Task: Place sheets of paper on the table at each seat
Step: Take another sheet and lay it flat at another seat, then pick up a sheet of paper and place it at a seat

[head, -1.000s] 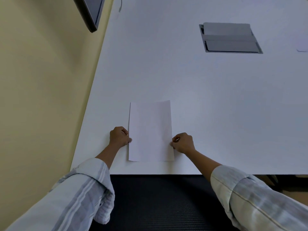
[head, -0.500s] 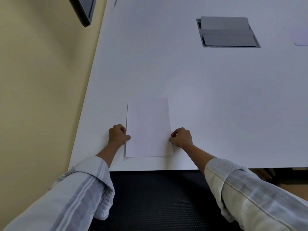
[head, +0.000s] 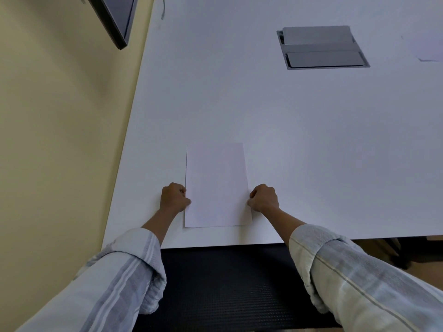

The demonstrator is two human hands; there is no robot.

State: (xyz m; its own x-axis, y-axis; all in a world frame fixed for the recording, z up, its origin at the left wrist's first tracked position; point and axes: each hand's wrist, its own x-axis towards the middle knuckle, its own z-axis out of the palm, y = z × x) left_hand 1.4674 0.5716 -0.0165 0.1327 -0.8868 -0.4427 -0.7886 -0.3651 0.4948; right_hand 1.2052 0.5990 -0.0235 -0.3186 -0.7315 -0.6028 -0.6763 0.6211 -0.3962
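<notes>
Nearest the camera: two forearms in rolled striped sleeves (head: 124, 279) reach forward over a dark mesh chair back (head: 227, 283) toward the table's near edge.

Left hand (head: 174, 198): knuckles up, fingers curled in, thumb tip on the left long edge of the sheet of paper (head: 217, 185). It pinches that edge low down. Right hand (head: 264, 198): same pose mirrored, fingers curled, thumb at the right long edge, pinching it.

The sheet lies flat on the white table (head: 287, 140), long side running away from the person, its short edge just inside the table's near edge, close to the table's left corner. Blank; no writing to read.

Farther out, right of centre: a grey recessed cable box (head: 322, 47) set in the tabletop, lids closed, contents hidden. Far right edge: part of a second sheet (head: 430, 47) lying flat. Far left: corner of a dark screen (head: 115, 17) on the yellowish wall (head: 60, 116).
</notes>
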